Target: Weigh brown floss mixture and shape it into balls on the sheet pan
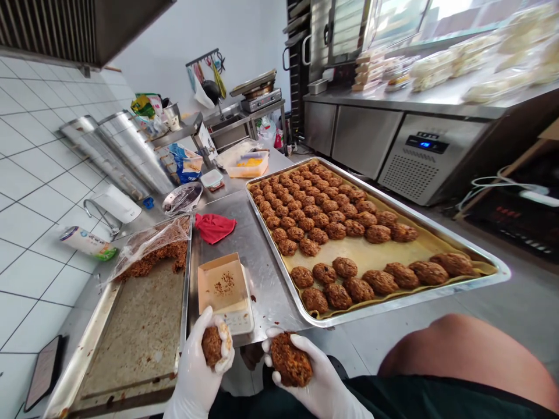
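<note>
Brown crumbly dough patty sits gripped in gloved right hand; left hand clasps smaller lump; held beyond the steel counter, either could crumble and drop.

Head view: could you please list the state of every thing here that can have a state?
left hand, gloved, closed around small dough ball
right hand, gloved, cupping large dough lump
baking tray, mostly filled with shaped pieces
mixture tray, nearly emptied, remainder at far end under plastic film
cardboard box, open, crumbs inside
red cloth, crumpled
</note>
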Demonstrator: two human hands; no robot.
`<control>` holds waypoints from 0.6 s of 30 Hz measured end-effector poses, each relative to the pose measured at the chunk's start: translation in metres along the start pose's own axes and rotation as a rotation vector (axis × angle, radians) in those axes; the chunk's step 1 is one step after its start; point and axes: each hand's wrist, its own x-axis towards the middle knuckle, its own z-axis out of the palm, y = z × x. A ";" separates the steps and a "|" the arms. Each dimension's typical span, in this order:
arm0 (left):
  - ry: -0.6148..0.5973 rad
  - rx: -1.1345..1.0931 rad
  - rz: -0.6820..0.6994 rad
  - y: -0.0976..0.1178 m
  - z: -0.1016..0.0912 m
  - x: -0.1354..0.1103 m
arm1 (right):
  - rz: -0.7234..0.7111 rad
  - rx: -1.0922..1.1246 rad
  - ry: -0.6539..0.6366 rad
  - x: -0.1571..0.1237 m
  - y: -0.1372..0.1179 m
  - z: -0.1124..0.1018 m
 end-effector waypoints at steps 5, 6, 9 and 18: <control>-0.120 -0.011 -0.079 -0.006 0.002 0.001 | 0.019 0.010 -0.018 0.001 0.000 -0.002; -0.156 0.002 -0.087 -0.005 0.003 0.001 | 0.016 0.013 -0.026 0.001 0.000 -0.002; -0.182 0.056 -0.050 0.000 0.008 0.000 | 0.012 0.022 -0.032 0.002 0.000 -0.002; -0.015 0.006 -0.096 -0.006 0.005 0.013 | 0.000 0.026 -0.009 0.001 0.000 -0.002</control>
